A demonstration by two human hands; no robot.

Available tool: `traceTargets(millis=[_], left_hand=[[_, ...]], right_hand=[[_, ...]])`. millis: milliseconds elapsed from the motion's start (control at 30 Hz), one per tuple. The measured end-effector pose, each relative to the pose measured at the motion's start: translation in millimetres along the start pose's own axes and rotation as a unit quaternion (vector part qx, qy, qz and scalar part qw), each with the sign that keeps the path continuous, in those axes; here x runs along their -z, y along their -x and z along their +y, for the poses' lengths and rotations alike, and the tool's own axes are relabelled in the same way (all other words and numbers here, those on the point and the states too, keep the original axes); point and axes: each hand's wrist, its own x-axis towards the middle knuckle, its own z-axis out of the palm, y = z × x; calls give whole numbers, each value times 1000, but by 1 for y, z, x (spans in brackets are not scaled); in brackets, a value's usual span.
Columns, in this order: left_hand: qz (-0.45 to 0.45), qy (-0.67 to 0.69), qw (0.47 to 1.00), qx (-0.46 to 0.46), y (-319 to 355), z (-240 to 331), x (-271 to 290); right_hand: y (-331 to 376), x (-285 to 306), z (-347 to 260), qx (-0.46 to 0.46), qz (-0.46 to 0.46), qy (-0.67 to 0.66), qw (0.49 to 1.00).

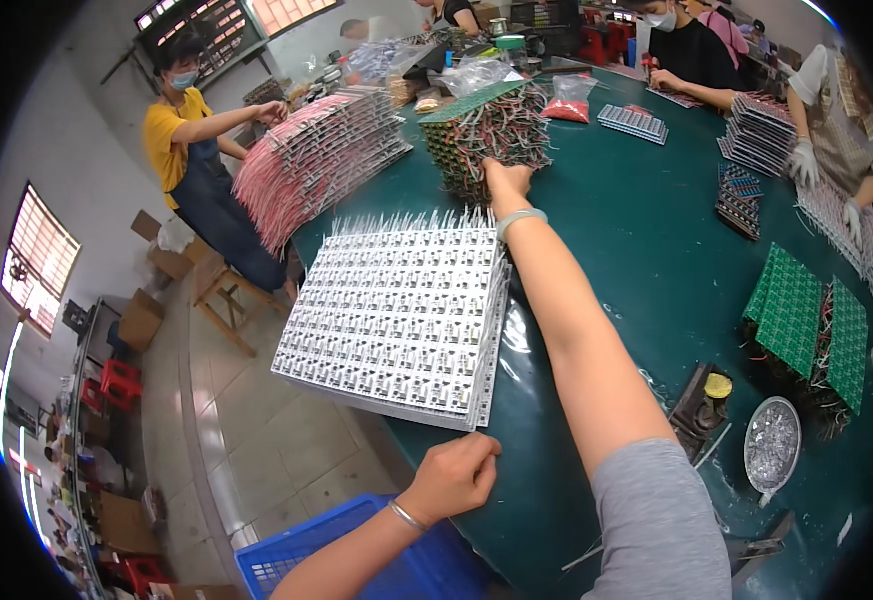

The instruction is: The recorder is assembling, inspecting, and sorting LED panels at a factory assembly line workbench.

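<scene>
Dark green table [646, 260], glossy, in a crowded workshop with pale tiled floor [256, 440] at 8 o'clock. Right hand [506, 183] at 12 o'clock, fingers clamped on the wired green board stack [486, 135]. Left hand [453, 478] fisted at the table edge, beneath the white board stack [396, 315].

Our right hand [506, 183] presses against the wired green board stack [486, 135], which blocks the way ahead. Just left of it the white panel stack [396, 315] walls off that side. To its right we have bare green table [636, 220] up to the dark board piles [741, 195].
</scene>
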Motion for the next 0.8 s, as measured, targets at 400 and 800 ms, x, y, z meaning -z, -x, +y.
traceTargets(millis=[400,800], left_hand=[[-8,-7,1000,22,2,3,4],[20,-5,1000,14,4,1,0]], right_hand=[[-11,-2,8,-31,-66,51,996],[27,0,-3,-16,-45,41,998]])
